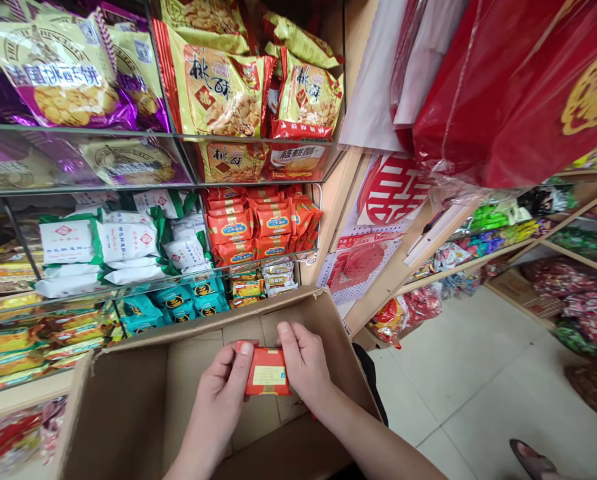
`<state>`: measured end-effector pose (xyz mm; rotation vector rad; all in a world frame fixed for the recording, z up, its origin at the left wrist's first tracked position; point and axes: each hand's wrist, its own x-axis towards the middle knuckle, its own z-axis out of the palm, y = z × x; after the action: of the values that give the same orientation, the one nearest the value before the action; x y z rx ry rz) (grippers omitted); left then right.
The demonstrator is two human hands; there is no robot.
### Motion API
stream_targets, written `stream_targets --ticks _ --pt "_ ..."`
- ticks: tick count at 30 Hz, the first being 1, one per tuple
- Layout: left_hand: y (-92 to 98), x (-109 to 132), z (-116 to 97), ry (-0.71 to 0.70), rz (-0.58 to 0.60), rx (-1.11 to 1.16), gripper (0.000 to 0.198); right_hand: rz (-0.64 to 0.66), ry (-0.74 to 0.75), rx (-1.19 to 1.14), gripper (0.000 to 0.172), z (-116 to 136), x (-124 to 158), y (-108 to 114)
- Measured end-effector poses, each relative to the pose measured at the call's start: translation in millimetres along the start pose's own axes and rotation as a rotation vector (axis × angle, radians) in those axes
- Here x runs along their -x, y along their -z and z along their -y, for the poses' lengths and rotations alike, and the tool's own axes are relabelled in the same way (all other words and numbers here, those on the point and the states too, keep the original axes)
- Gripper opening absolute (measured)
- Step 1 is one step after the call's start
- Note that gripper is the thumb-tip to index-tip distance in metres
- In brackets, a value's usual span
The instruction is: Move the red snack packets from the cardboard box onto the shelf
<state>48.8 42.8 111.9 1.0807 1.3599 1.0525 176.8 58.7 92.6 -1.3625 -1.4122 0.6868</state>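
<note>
A small red-orange packet (269,375) with a pale yellow label is held over an open cardboard box (128,400). My left hand (228,377) pinches its left end, thumb on top. The packet's right end is gripped by my right hand (304,360), with the thumb near its upper corner. Beyond the box, similar red-orange packets (252,223) are stacked in a shelf compartment. White and green packets (121,237) fill the compartment to their left. Teal packets (176,303) lie on the lower shelf, just behind the box's far edge.
Larger biscuit bags (223,90) stand on the upper glass-fronted shelf. Red bags (498,87) in clear plastic hang at the upper right. Candy-filled shelves (478,250) line the right side, and a foot in a sandal (531,459) is on the tiled floor (458,373).
</note>
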Motion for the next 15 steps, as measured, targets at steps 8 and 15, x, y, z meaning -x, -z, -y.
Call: stream_targets --ticks 8,15 --pt "10.1 -11.7 18.1 -0.385 -0.125 -0.644 0.032 -0.115 -0.021 -0.146 0.026 4.1 0.9 1.1" --pt "8.5 -9.8 9.8 -0.701 -0.382 -0.691 0.023 -0.105 -0.001 -0.246 0.028 2.5 9.9 -9.7"
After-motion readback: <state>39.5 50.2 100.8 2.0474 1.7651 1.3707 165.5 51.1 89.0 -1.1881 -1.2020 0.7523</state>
